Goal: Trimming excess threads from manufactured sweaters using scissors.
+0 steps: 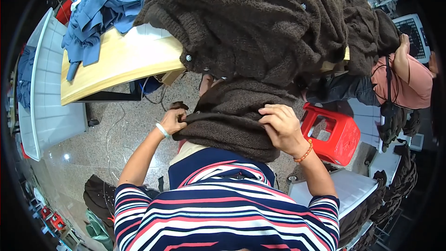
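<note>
Across my lap lies a dark brown knit cardigan (pixel 227 132), bunched in folds with a long band running crosswise between my hands. At its left end my left hand (pixel 173 122) is closed, pinching the edge of the band. My right hand (pixel 281 128) has its fingers bent over the right end of the same fold, thumb underneath, gripping the knit. Beyond my hands, a large heap of brown knitwear (pixel 260 23) with sparkling round buttons (pixel 188 58) covers the table and hangs over its near edge. Where the lap piece ends and the heap begins is hard to make out.
The wooden table (pixel 139 60) carries blue garments (pixel 104 14) at far left. A white bin (pixel 46 88) stands left, a red plastic stool (pixel 337 135) right. Another person in a pink top (pixel 409 79) sits far right. White bins (pixel 344 190) with brown knits are at lower right.
</note>
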### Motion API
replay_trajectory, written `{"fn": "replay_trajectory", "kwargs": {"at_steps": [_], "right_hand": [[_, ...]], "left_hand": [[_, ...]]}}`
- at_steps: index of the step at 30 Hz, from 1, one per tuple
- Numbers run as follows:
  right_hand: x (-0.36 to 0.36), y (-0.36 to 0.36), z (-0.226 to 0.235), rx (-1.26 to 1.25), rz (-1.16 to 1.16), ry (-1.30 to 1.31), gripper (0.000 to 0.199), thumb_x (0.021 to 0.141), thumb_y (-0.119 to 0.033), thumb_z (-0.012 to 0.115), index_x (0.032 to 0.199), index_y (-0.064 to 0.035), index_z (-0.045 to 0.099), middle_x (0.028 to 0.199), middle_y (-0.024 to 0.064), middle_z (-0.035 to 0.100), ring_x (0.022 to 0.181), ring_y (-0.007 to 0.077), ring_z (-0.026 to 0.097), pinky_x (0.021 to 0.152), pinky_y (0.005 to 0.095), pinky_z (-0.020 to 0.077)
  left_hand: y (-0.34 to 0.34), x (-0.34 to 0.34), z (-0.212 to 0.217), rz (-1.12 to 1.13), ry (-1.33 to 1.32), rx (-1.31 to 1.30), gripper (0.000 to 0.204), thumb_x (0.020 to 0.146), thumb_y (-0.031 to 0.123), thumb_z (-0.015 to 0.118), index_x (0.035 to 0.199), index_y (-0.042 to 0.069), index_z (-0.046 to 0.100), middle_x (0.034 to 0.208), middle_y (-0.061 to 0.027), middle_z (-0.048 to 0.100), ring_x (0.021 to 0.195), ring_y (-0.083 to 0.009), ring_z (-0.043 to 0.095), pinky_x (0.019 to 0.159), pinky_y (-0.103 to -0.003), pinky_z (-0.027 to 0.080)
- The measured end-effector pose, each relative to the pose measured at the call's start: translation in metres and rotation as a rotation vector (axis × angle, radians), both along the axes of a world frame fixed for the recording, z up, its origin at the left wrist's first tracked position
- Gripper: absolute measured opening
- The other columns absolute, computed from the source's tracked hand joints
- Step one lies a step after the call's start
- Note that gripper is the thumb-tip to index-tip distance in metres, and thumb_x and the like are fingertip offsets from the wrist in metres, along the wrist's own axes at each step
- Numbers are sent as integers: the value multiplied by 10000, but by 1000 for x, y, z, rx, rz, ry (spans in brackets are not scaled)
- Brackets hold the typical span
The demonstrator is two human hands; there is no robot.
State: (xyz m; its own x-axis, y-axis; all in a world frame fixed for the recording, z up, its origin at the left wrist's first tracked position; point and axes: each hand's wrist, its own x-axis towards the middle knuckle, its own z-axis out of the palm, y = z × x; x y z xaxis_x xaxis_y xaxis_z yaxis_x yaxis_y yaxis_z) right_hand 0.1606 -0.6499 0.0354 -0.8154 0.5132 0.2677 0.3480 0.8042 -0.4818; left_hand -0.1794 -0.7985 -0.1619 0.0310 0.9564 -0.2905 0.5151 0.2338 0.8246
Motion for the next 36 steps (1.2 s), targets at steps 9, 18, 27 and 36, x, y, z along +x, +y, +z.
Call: {"fn": "replay_trajectory", "kwargs": {"at_steps": [9,18,27,36], "right_hand": [[25,50,53,-196,-124,-13,202,763,5,721,920,-12,595,820,86,616,749,186,626,680,284,491],[87,83,60,491,-589,-16,332,640,102,596,914,-81,628,843,87,623,724,277,634,633,328,507],[117,-61,-31,-612,-260,-363,522,708,-334,811,1121,-71,630,1118,139,616,1078,323,584,924,406,474],[107,-100,-97,-457,-554,57,349,797,21,558,1146,18,568,1058,171,611,998,307,612,885,353,474]], "left_hand": [[17,-21,66,498,162,400,340,689,-35,643,1017,52,630,763,-100,572,673,-255,574,677,-337,482],[43,23,119,56,554,1000,406,620,-63,698,997,70,629,837,-99,590,804,-306,593,725,-409,450],[-16,78,92,-372,106,562,452,721,103,774,1142,65,612,1157,-129,590,1104,-333,555,928,-428,442],[7,90,68,-544,273,558,540,637,64,768,1143,44,582,1121,-129,605,1094,-336,552,966,-477,433]]}}
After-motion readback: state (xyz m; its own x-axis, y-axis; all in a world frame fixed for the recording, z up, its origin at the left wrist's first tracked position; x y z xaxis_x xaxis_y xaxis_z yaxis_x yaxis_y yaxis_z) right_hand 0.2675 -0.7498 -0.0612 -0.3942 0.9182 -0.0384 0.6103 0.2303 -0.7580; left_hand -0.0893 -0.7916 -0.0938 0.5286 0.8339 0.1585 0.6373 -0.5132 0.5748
